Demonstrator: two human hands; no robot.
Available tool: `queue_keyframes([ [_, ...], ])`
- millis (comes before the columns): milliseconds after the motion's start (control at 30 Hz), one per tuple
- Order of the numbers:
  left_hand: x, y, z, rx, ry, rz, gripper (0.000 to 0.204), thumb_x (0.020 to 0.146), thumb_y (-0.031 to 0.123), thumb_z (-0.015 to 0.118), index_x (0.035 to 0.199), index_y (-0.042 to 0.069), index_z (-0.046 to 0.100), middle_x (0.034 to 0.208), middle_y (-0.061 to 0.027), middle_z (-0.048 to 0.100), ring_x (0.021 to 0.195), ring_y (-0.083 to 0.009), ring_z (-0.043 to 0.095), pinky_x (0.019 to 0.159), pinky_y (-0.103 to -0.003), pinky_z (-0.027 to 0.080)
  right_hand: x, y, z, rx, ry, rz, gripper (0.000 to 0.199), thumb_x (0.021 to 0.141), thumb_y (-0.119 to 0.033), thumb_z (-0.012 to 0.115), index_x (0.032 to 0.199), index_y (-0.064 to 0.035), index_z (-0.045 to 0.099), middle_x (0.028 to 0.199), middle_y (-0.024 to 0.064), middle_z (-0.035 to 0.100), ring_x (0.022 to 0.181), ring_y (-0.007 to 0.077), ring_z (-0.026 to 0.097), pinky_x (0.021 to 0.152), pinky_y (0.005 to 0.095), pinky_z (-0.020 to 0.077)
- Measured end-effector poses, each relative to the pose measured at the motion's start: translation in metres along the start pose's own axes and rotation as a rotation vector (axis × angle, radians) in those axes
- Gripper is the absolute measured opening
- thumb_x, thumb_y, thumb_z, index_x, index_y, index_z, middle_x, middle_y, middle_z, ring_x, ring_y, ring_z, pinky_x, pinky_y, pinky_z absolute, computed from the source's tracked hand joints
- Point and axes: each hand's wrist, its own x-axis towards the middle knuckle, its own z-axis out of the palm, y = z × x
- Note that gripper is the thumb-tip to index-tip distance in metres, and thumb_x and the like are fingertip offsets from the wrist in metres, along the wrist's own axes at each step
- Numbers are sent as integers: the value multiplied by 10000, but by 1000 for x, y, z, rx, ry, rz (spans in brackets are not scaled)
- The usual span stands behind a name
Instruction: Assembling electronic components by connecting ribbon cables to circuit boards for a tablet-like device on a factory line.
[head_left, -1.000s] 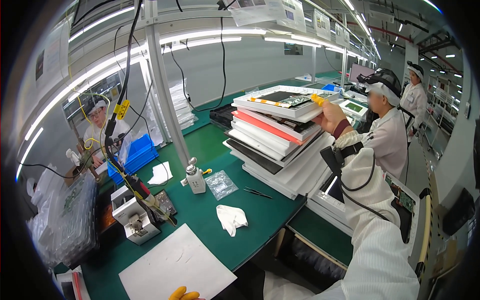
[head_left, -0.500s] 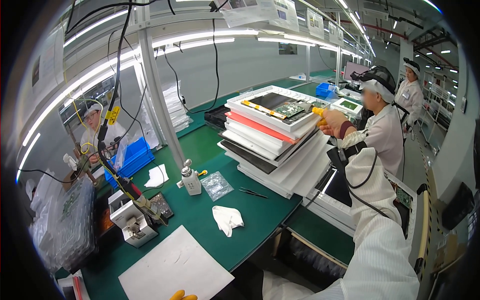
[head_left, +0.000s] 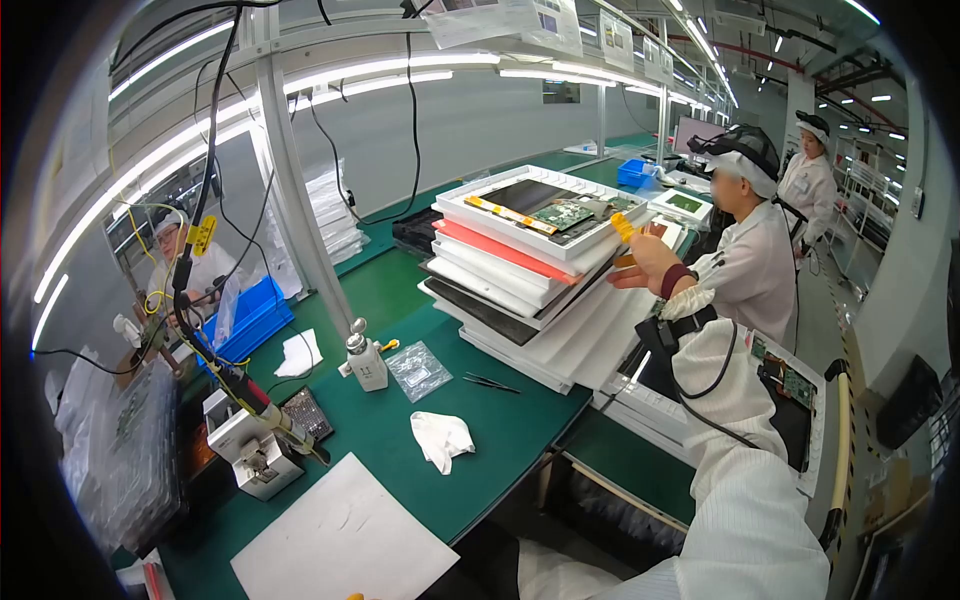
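Note:
My right hand [head_left: 655,262], with yellow finger covers and a dark red wristband, is raised at the right side of a tall stack of trays. Its fingers are spread and nothing shows between them. Closest to it is the top white tray [head_left: 480,236], which holds a dark panel, a green circuit board [head_left: 562,214] and an orange-yellow strip [head_left: 512,216]. Pink foam [head_left: 505,252] and more white and black layers lie beneath. Only a yellow fingertip of my left hand [head_left: 355,597] shows at the lower edge, by a white sheet [head_left: 345,535]; the rest is out of frame.
On the green bench are a white cloth [head_left: 442,440], tweezers [head_left: 492,383], a clear bag [head_left: 420,370], a pump bottle [head_left: 366,362] and a soldering station [head_left: 250,445]. A co-worker [head_left: 752,250] sits beyond the stack. Another tray with circuit boards [head_left: 798,388] lies beside my right arm.
My right hand has come slightly away from the top tray's corner, and its fingers have spread. Less of my left hand shows at the lower edge. The whole view has shifted a little.

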Motion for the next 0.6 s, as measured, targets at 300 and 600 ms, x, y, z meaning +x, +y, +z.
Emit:
queue_keyframes([
  [300, 2, -5, -2, 17, 9, 14, 380, 979, 146, 535, 1324, -1, 478, 1203, -123, 610, 1048, -219, 616, 911, -320, 499, 19, 9, 19, 247, -66, -159, 314, 937, -159, 390, 1207, -11, 450, 1095, 147, 575, 914, 301, 657, 745, 476, 599],
  [600, 4, -3, 5, 97, 61, 8, 384, 955, 111, 575, 1314, 5, 491, 1190, -114, 612, 1048, -215, 611, 928, -329, 487, 14, 4, 17, 191, 6, -191, 283, 961, -207, 412, 1170, -29, 480, 1000, 126, 632, 859, 249, 676, 722, 401, 602],
])
